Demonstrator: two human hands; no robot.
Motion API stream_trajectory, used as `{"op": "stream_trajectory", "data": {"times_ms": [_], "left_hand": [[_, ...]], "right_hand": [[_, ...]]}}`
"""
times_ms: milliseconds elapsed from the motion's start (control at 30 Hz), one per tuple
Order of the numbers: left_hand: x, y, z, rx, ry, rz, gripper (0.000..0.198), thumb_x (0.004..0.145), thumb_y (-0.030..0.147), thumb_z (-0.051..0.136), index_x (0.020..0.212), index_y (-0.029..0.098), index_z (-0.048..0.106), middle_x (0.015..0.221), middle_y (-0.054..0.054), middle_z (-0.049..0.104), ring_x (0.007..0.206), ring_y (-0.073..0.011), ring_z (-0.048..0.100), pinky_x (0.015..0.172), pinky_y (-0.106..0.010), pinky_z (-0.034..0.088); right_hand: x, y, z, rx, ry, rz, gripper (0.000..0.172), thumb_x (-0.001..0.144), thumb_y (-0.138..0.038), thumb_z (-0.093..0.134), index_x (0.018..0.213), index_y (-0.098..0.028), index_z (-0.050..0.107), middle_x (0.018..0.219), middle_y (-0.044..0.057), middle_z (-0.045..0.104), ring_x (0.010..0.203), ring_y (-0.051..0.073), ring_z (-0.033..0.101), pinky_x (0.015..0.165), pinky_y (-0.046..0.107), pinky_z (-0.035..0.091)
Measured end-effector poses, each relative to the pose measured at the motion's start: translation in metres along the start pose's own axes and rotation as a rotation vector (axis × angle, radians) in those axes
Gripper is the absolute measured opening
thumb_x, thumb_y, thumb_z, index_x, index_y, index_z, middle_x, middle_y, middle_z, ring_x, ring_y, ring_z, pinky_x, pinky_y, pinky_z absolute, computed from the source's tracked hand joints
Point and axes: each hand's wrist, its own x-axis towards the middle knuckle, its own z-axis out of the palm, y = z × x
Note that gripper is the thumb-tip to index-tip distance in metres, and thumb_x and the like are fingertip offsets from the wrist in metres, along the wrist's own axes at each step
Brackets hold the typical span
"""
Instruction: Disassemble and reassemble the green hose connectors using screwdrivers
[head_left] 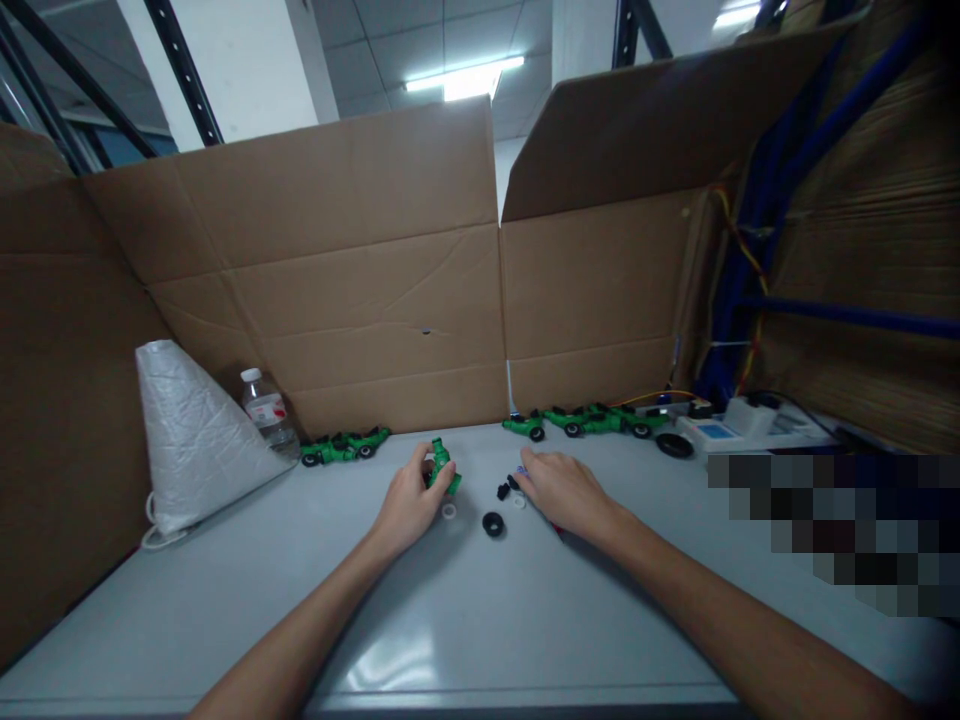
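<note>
My left hand (pixel 409 497) is closed around a green toy car part (pixel 441 458), thumb in front, just above the table. Below it lies a white ring (pixel 448 511). My right hand (pixel 571 492) reaches down among small parts, fingers curled and mostly hidden from view. By its fingertips are a small black piece (pixel 503 491), a purple bit (pixel 523 470) and another white ring (pixel 519 502). Something red (pixel 558 529) peeks out from under the right palm; its kind is hidden. A black toy tyre (pixel 493 524) rests between both hands.
Green toy cars stand along the back at left (pixel 345 446) and right (pixel 600 420). A silvery bag (pixel 199 450) and a water bottle (pixel 268 415) are far left. A large black ring (pixel 675 445) and a power strip (pixel 750 428) lie right. Cardboard walls (pixel 360 300) enclose the table.
</note>
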Motion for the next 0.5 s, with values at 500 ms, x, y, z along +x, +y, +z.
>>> {"op": "stream_trajectory", "data": {"times_ms": [500], "left_hand": [[-0.013, 0.019, -0.001, 0.171, -0.182, 0.238, 0.027, 0.098, 0.040, 0.062, 0.117, 0.022, 0.062, 0.106, -0.008, 0.067, 0.094, -0.0228, 0.062, 0.087, -0.032, 0.045]], "right_hand": [[-0.008, -0.017, -0.003, 0.257, 0.212, -0.202, 0.023, 0.109, -0.032, 0.046, 0.118, -0.017, 0.060, 0.114, 0.013, 0.072, 0.108, 0.027, 0.068, 0.092, 0.035, 0.047]]}}
